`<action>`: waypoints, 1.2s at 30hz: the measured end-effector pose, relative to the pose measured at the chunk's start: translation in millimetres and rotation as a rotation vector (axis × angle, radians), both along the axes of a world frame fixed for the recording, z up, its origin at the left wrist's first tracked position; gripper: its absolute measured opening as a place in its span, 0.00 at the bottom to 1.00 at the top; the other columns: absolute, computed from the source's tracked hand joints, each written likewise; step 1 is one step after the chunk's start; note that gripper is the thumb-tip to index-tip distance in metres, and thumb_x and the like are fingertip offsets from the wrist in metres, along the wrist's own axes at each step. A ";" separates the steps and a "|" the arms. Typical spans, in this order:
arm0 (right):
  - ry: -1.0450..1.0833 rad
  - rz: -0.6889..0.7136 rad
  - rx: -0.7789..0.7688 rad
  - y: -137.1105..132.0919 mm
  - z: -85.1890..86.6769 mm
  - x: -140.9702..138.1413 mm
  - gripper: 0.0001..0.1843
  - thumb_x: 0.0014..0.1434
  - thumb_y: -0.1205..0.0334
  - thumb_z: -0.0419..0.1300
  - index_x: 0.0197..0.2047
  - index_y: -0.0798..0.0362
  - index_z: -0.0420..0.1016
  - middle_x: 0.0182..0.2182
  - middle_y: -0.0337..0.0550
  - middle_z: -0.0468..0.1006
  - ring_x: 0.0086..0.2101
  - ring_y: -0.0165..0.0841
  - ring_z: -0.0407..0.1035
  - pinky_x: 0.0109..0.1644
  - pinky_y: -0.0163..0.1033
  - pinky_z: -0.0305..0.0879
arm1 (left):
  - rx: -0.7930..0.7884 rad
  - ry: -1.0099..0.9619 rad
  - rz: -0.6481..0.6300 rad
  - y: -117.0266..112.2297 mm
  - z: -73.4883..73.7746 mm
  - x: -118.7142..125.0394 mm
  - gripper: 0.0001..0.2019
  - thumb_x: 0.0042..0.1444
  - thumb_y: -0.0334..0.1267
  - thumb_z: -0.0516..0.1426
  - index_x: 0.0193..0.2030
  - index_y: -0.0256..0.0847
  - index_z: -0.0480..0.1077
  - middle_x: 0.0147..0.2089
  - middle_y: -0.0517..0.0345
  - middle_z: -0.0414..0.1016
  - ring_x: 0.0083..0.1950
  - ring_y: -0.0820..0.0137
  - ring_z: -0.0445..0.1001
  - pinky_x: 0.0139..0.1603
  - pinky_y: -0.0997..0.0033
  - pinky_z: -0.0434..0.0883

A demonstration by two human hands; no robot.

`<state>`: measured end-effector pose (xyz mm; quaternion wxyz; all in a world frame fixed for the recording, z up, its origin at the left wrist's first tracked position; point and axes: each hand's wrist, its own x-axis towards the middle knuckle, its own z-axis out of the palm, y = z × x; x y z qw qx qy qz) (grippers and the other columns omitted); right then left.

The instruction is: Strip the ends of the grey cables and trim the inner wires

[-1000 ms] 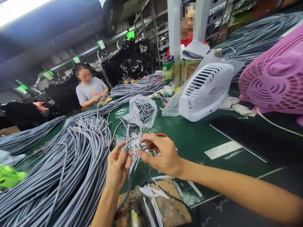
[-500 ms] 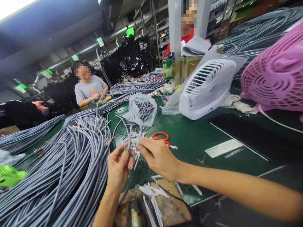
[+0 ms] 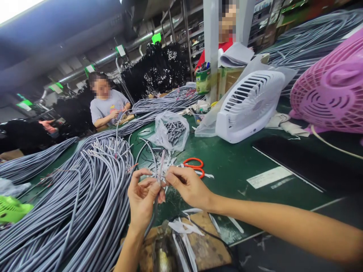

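My left hand (image 3: 145, 198) is closed on a grey cable (image 3: 154, 216), thumb and fingertips pinching it just below its end. The paler end of the cable (image 3: 162, 161) sticks up above the fingers. Close beside it, my right hand (image 3: 194, 189) has thumb and forefinger pinched together at the cable; whatever lies between these fingertips is too small to make out. White scraps (image 3: 170, 160) are strewn on the green table behind the hands. Orange-handled scissors (image 3: 193, 163) lie just beyond my right hand.
A big bundle of grey cables (image 3: 93, 196) fills the left side. A plastic bag of short dark pieces (image 3: 174, 132), a white fan (image 3: 249, 105) and a pink fan (image 3: 329, 79) stand beyond. A worn wooden board (image 3: 208, 241) is in front. A co-worker (image 3: 109, 104) sits across.
My right fingertips have come in against the cable from slightly apart. The cable end now leans more to the right, and my left forefinger has lifted and curved.
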<state>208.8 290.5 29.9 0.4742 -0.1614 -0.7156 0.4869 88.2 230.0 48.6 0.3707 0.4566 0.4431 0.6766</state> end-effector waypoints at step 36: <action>0.200 0.212 -0.626 18.2 19.7 -0.9 0.32 0.32 0.68 0.69 0.44 0.55 0.66 0.30 0.38 0.76 0.24 0.24 0.67 0.28 0.32 0.65 | -0.011 0.039 -0.245 2.1 -14.0 -5.9 0.18 0.52 0.39 0.59 0.19 0.38 0.54 0.26 0.61 0.67 0.18 0.78 0.68 0.18 0.78 0.64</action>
